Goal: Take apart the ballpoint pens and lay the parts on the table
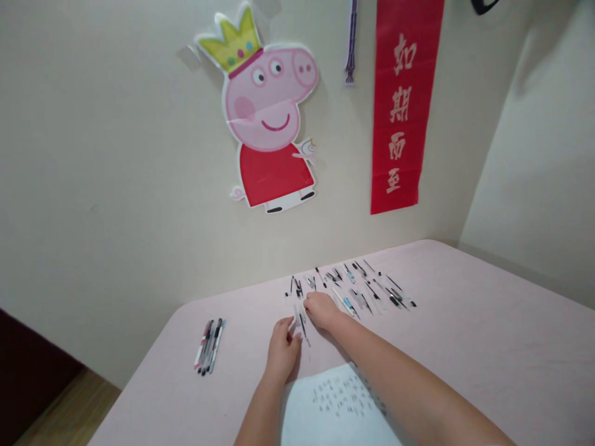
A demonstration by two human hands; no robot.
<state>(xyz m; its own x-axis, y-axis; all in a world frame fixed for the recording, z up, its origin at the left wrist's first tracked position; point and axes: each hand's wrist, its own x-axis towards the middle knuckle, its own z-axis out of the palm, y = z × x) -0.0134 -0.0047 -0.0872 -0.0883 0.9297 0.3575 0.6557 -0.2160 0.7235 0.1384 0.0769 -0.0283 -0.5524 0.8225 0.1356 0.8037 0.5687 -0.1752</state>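
My left hand (282, 350) rests on the pink bedsheet, thumb and forefinger apart, just left of some pen parts. A thin black pen refill (304, 329) lies by its fingertips, with a clear pen barrel (298, 316) close by. My right hand (320, 309) is closed, with its fingers curled down at the upper end of these parts. Whatever it pinches is hidden or too small to make out. Behind and to the right of it lie loose pen parts (395, 300), black, clear and grey, in rough rows. A blue-and-white pen piece (348, 303) is among them.
At the left lies a bundle of whole pens (209, 347) side by side. A white sheet with dark marks (341, 402) is below my forearms. The wall behind the pink surface (488, 347) carries a cartoon pig cutout (276, 173) and a red banner (404, 124).
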